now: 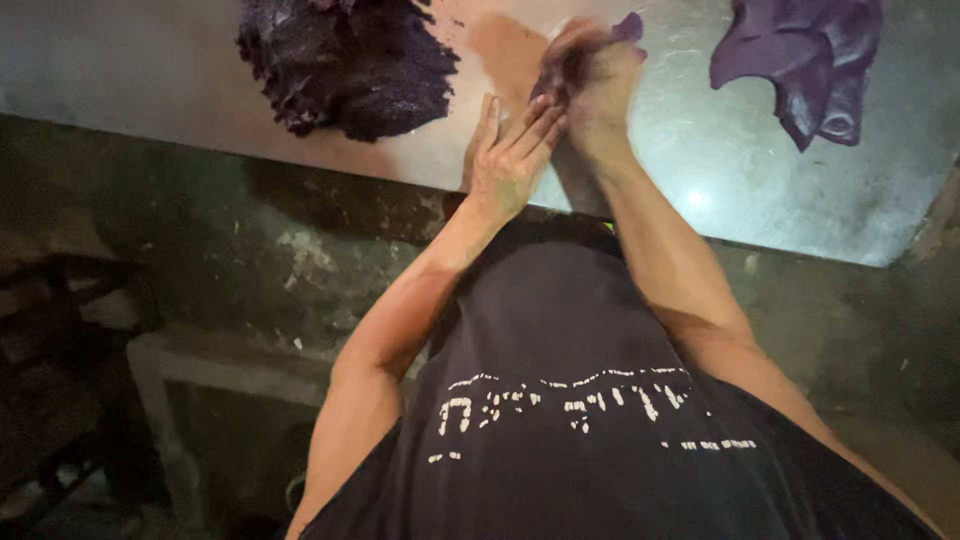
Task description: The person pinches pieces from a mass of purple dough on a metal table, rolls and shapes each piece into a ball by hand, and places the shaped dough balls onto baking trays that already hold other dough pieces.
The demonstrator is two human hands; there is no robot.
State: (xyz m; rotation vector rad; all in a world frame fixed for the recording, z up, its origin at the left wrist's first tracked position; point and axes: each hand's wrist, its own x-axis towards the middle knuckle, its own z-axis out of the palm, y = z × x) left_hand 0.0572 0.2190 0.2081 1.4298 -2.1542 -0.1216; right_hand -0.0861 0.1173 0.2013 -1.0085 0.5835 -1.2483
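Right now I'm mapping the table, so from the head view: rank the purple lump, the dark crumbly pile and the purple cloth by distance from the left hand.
1. Purple lump, pressed between left hand and right hand.
2. Dark crumbly pile, to the left.
3. Purple cloth, far right.

head view | worn on the head | looks straight down | close over chest, arms and bench edge

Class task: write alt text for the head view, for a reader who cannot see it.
Two bare hands press a purple lump between them, the right hand gripping it, the left hand flat against it, over a metal table. A dark crumbly heap lies left, a purple sheet right.
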